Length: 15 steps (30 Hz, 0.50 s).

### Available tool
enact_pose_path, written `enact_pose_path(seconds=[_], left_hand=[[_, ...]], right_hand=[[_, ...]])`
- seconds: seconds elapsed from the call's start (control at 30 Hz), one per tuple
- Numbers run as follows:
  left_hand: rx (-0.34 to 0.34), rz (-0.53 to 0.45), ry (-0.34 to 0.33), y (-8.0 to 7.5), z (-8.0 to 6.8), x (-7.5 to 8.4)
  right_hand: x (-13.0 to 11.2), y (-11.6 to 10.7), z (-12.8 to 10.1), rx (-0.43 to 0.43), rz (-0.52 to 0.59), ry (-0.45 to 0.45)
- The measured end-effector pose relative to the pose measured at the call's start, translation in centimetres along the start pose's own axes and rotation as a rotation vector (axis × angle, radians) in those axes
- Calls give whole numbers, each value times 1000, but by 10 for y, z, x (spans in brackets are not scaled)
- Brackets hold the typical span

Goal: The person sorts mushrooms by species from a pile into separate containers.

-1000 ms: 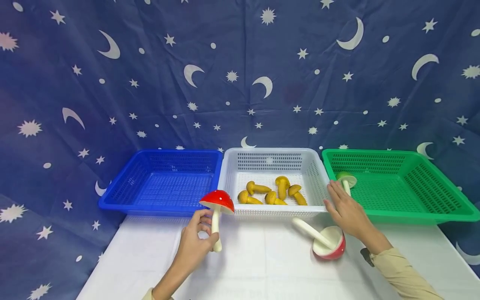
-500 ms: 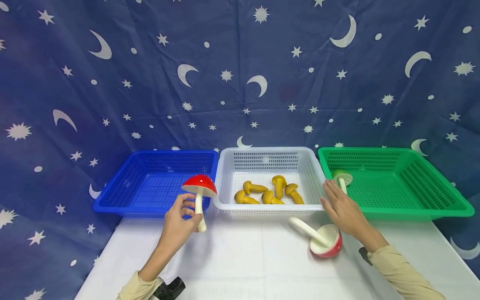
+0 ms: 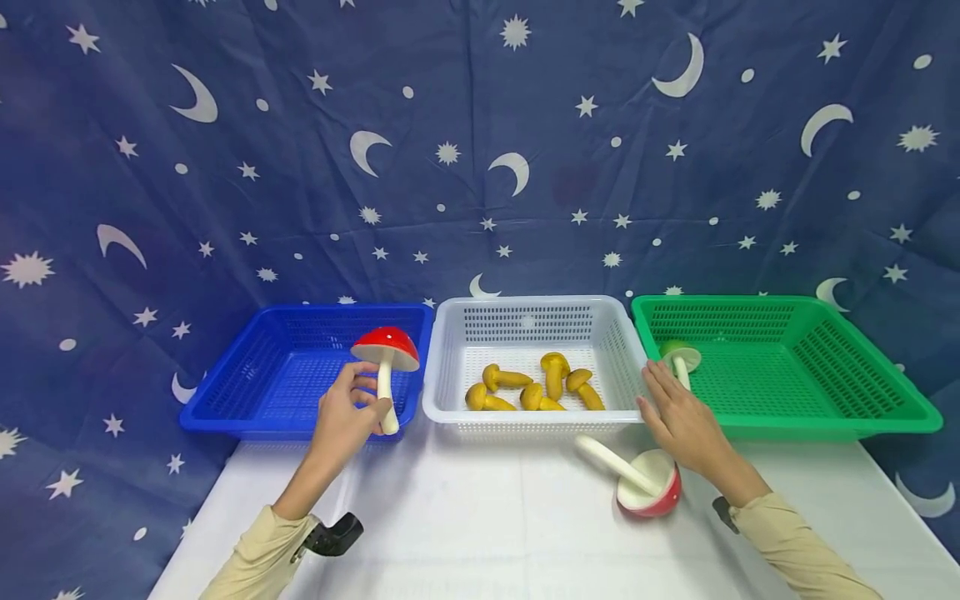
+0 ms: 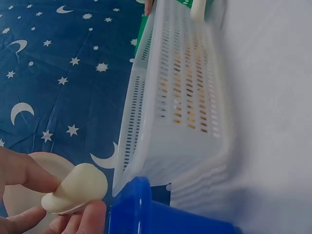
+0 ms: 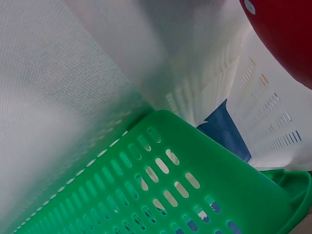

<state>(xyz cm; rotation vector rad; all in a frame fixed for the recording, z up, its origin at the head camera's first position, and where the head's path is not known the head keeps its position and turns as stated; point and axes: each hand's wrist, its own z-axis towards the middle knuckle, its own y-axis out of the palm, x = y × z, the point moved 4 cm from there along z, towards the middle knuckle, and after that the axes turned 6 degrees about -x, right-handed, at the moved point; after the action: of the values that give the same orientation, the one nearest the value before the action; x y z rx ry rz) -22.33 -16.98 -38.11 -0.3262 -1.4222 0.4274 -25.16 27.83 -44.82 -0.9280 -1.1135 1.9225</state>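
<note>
left hand (image 3: 341,421) is pinching the stem of a red mushroom (image 3: 386,348), cap up, holding it over the near right corner of the blue basket (image 3: 247,392); grip clamped on the stem, which keeps the cap clear of the rim. right hand (image 3: 678,417) is resting flat, fingers straight, at the gap between white basket (image 3: 525,310) and green basket (image 3: 825,367). a second red mushroom (image 3: 645,487) is lying on the surface (image 3: 487,533) just beside it. since 1.0 s ago the held mushroom is shifting left and up from the surface toward blue; right hand is barely moving.

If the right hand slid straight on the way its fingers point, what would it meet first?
Probably the green-capped mushroom in the green basket: the right hand points up at it, fingertips near the gap between baskets. Depth is unclear.
</note>
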Motion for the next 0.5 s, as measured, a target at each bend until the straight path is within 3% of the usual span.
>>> enact_pose_path(seconds=[0.2,0.5], left_hand=[[-7,17,-5,-4,18,-2],[7,18,-66,-9,42,-18]], right_hand=[[2,1,-1,5,-4,14],[2,2,-1,3,-8,16]])
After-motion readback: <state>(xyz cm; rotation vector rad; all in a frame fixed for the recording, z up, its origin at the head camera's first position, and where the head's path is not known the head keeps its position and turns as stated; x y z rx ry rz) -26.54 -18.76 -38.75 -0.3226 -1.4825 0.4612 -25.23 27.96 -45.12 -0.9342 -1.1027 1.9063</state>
